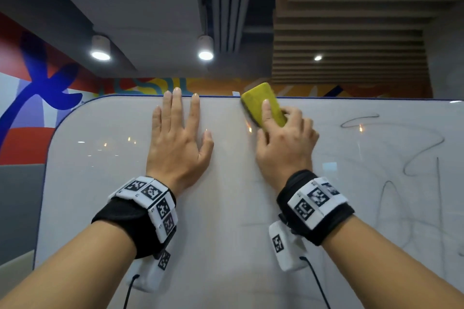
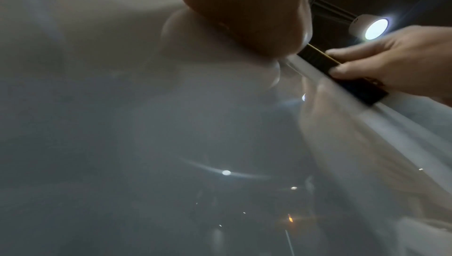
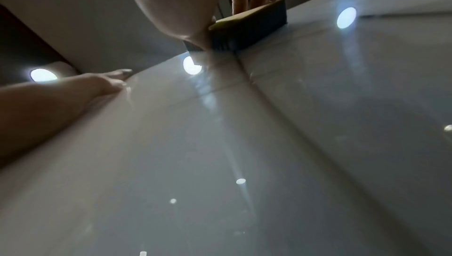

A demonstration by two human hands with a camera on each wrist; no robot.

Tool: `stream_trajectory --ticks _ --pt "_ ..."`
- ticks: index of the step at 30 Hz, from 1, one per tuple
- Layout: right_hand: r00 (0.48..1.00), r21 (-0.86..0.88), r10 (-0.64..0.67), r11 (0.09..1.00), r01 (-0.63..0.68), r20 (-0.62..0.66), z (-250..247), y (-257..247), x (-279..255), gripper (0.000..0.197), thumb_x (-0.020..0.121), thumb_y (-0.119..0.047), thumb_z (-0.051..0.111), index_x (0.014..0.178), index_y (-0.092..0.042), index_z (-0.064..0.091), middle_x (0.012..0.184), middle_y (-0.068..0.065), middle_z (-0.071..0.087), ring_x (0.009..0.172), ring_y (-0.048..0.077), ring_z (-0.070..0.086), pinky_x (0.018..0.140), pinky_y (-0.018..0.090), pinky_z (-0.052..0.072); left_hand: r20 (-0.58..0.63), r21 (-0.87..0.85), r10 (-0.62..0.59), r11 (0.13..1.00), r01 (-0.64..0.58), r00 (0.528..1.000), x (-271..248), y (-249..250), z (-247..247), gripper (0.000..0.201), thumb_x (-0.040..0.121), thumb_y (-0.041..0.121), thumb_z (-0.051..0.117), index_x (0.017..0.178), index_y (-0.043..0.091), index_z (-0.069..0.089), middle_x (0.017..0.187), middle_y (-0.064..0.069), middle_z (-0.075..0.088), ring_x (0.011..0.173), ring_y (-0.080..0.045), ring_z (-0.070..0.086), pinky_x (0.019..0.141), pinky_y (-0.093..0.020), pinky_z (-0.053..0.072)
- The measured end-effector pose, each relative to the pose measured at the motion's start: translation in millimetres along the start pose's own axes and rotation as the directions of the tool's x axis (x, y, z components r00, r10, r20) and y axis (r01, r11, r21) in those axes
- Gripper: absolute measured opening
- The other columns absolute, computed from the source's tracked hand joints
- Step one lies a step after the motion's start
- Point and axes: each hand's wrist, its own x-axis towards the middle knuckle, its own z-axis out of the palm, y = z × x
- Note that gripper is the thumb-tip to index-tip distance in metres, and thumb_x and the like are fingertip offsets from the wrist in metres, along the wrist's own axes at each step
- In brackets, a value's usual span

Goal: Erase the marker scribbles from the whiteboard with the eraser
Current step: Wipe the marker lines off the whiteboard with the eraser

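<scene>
A large whiteboard fills the head view, its top edge running across the middle. My right hand grips a yellow eraser with a dark felt underside, pressed on the board at the top edge. Dark marker scribbles cover the board's right part, right of that hand. My left hand lies flat on the board with fingers straight, fingertips at the top edge. In the right wrist view the eraser sits on the board under my fingers. The left wrist view shows the eraser held by the right hand.
A faint vertical seam runs down the board below the eraser. Ceiling spotlights shine above and reflect on the glossy surface. A colourful mural wall stands behind the board on the left.
</scene>
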Motion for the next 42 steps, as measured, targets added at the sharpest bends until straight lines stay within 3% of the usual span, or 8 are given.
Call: stream_trajectory --ticks 4,8,12,19,27,34,38,42 --pt "0.988 0.002 -0.155 0.988 0.155 0.027 1 7 -17 0.057 0.083 -0.036 0.061 0.138 -0.027 0.055 0.118 0.012 0.054 0.095 0.035 0.050 0.076 0.042 0.047 0.035 -0.004 0.054 0.999 -0.053 0.998 -18 3 9 0.073 0.097 0.051 0.025 0.161 0.021 0.011 0.167 -0.015 -0.005 0.154 -0.029 -0.006 0.124 -0.047 -0.002" --pt "0.996 -0.022 0.071 0.997 -0.072 -0.046 -5 49 -1 0.054 0.087 -0.037 0.059 0.139 -0.025 0.056 0.117 0.015 0.053 0.096 0.038 0.049 0.075 0.045 0.048 0.044 0.012 0.071 0.997 -0.072 0.996 -21 3 8 0.073 0.098 0.052 0.023 0.161 0.020 0.007 0.167 -0.014 -0.007 0.154 -0.029 -0.009 0.124 -0.047 -0.004" --pt "0.985 -0.047 0.169 0.984 -0.171 -0.045 -5 54 0 0.053 0.090 -0.037 0.057 0.141 -0.021 0.053 0.117 0.017 0.049 0.098 0.038 0.048 0.078 0.047 0.048 0.052 0.028 0.056 0.998 -0.057 0.997 -23 7 8 0.073 0.098 0.051 0.023 0.161 0.019 0.006 0.167 -0.015 -0.007 0.154 -0.030 -0.010 0.124 -0.047 -0.006" --pt "0.998 -0.055 -0.061 0.997 0.060 -0.021 4 17 -30 0.055 0.086 -0.042 0.056 0.137 -0.021 0.058 0.114 0.014 0.054 0.090 0.035 0.051 0.069 0.041 0.049 0.052 0.035 0.029 0.999 -0.031 0.998 -23 10 12 0.075 0.097 0.051 0.023 0.161 0.018 0.006 0.167 -0.015 -0.006 0.154 -0.031 -0.008 0.124 -0.049 -0.005" --pt "0.985 -0.047 0.153 0.986 -0.157 -0.076 1 41 -12 0.056 0.089 -0.042 0.050 0.139 -0.019 0.056 0.113 0.017 0.051 0.092 0.036 0.050 0.075 0.044 0.050 0.028 0.016 0.002 1.000 -0.002 1.000 -24 13 11 0.074 0.096 0.052 0.024 0.161 0.020 0.010 0.168 -0.013 -0.001 0.155 -0.030 -0.003 0.124 -0.047 -0.004" --pt "0.999 -0.051 -0.052 0.997 0.051 -0.015 0 23 -48 0.055 0.087 -0.043 0.055 0.138 -0.022 0.057 0.116 0.015 0.054 0.094 0.036 0.053 0.076 0.042 0.050 0.024 -0.002 -0.008 1.000 0.008 1.000 -24 12 11 0.075 0.095 0.052 0.026 0.161 0.020 0.010 0.168 -0.012 -0.002 0.155 -0.029 -0.004 0.124 -0.047 -0.004" --pt "0.984 0.002 0.157 0.987 -0.158 -0.079 -3 44 -23 0.053 0.089 -0.041 0.058 0.138 -0.022 0.057 0.114 0.016 0.052 0.094 0.035 0.051 0.080 0.044 0.050 0.022 0.005 -0.008 1.000 0.008 1.000 -26 12 10 0.074 0.096 0.052 0.024 0.161 0.021 0.008 0.168 -0.012 -0.004 0.155 -0.029 -0.005 0.124 -0.046 -0.004" --pt "0.974 -0.025 0.215 0.976 -0.217 -0.068 2 30 -32 0.054 0.090 -0.044 0.054 0.140 -0.023 0.055 0.116 0.016 0.051 0.096 0.035 0.050 0.080 0.044 0.046 0.034 -0.005 -0.022 1.000 0.022 0.999 -28 15 11 0.073 0.096 0.050 0.027 0.161 0.021 0.011 0.168 -0.012 -0.001 0.155 -0.029 -0.002 0.124 -0.047 -0.003"
